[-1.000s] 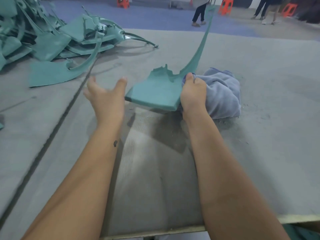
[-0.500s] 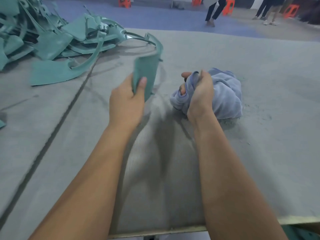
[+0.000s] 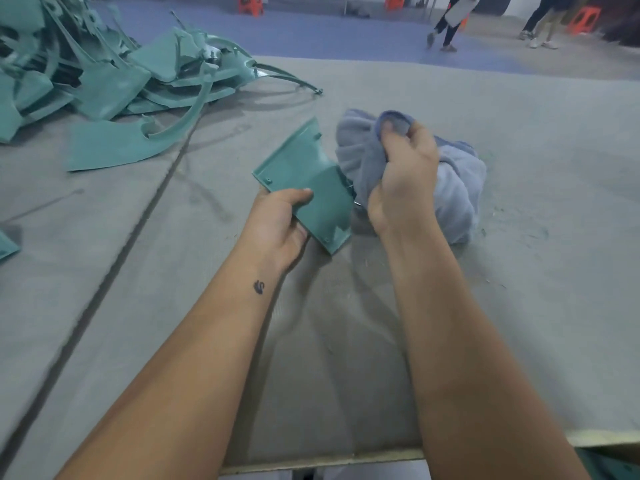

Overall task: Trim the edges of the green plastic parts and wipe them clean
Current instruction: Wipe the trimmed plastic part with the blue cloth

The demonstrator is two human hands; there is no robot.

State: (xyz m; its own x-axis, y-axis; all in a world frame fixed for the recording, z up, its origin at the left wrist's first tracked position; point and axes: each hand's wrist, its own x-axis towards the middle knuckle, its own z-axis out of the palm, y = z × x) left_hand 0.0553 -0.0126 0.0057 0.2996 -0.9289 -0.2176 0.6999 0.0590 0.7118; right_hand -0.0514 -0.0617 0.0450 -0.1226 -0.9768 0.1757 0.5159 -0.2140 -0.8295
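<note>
Part (image 3: pixel 304 181) turned flat — left grip (image 3: pixel 280 223)

A part (image 3: pixel 304 178) is held in the left hand (image 3: pixel 280 223) above the table (image 3: pixel 519 271), near its middle. Just to its right, a cloth (image 3: pixel 453 188) is gripped by the right hand (image 3: pixel 405 181) and rests on the table, touching the part's right edge. A pile of parts (image 3: pixel 104 81) is heaped at the far left of the table, well apart from the hands. Beyond the table's far edge, stools (image 3: pixel 585 15) and people's legs (image 3: pixel 446 32) are seen on the floor.
</note>
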